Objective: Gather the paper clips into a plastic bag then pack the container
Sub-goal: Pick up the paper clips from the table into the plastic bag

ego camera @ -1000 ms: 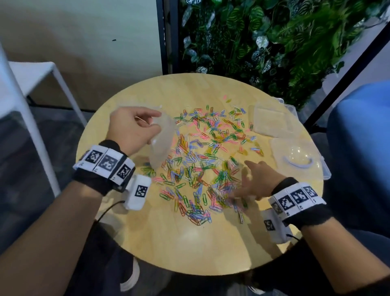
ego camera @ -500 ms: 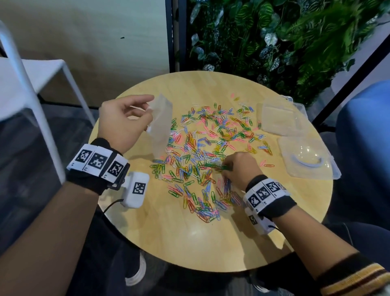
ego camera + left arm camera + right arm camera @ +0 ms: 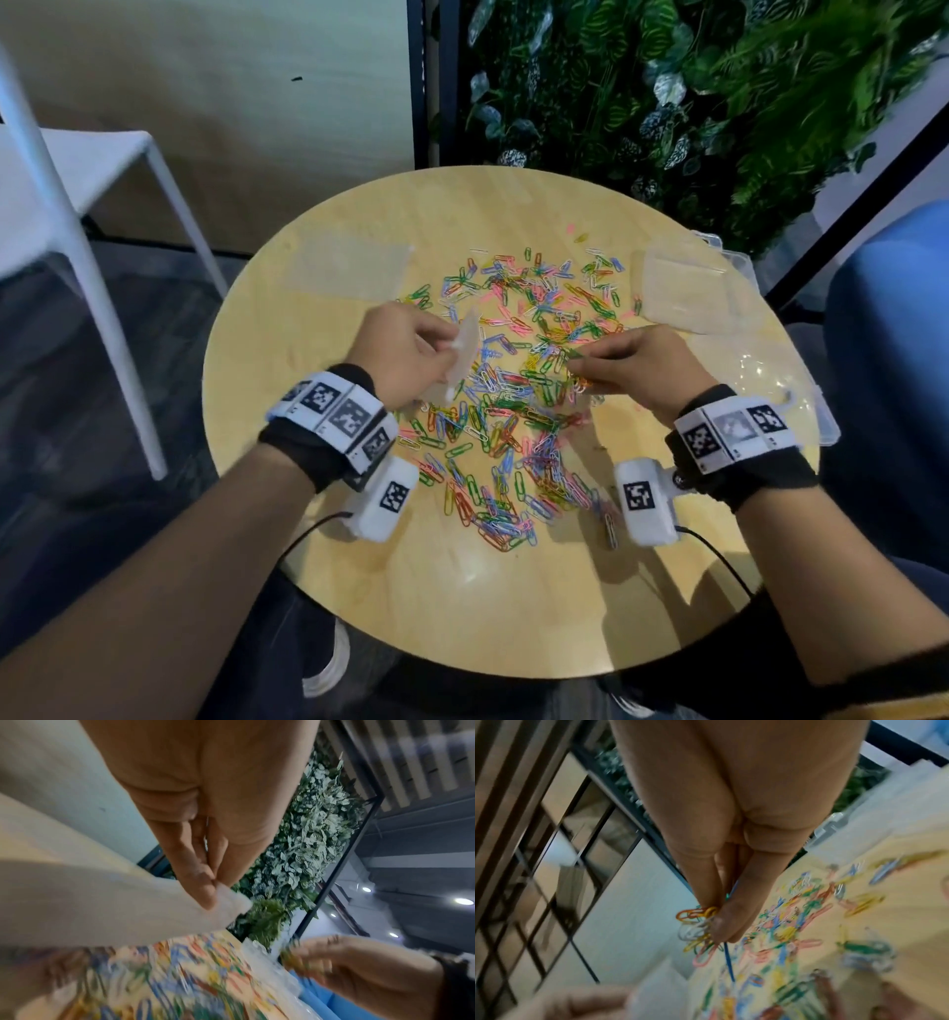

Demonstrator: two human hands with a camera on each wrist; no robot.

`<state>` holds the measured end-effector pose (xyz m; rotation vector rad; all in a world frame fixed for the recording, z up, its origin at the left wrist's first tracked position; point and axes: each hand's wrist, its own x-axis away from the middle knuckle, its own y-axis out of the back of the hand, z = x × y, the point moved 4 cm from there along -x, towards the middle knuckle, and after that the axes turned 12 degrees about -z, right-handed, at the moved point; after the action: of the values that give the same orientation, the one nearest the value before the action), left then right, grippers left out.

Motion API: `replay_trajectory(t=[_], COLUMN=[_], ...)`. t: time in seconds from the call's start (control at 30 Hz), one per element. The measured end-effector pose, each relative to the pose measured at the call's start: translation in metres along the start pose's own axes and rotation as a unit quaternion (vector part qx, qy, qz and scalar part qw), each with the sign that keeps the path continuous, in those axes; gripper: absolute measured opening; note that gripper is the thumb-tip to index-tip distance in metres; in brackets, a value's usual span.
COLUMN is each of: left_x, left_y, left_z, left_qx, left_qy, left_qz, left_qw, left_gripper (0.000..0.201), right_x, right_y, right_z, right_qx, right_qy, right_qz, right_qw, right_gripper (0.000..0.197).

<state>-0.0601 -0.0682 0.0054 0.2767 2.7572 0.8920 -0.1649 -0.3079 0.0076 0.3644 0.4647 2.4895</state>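
L hand (image 3: 405, 354) w/ the plastic bag (image 3: 464, 354) is now lower and further right in the head view, over the left edge of the paper clips (image 3: 513, 411) instead of upper left of them. R hand (image 3: 637, 367) is up off the table, no longer down in the pile; it pinches a small bunch of clips (image 3: 700, 931), fingertips pointing at the bag, hands near each other mid-frame. A second flat bag (image 3: 354, 270) now shows upper left on the table (image 3: 462, 606).

Clips (image 3: 518, 390) litter table (image 3: 462, 606) (container (image 3: 770, 380) right).
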Motion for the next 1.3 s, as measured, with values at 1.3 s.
replay_trajectory(t=[1.3], left_x=[0.025], left_y=[-0.057], left_z=[-0.014], left_qx=[0.055], left_qy=[0.003], left_qz=[0.147], left_qw=[0.988], left_gripper=[0.030], right_x=[0.012], right_y=[-0.061], right_z=[-0.014], right_qx=[-0.050], right_qy=[-0.089], right_qz=[0.176], right_qw=[0.979], right_gripper=[0.013])
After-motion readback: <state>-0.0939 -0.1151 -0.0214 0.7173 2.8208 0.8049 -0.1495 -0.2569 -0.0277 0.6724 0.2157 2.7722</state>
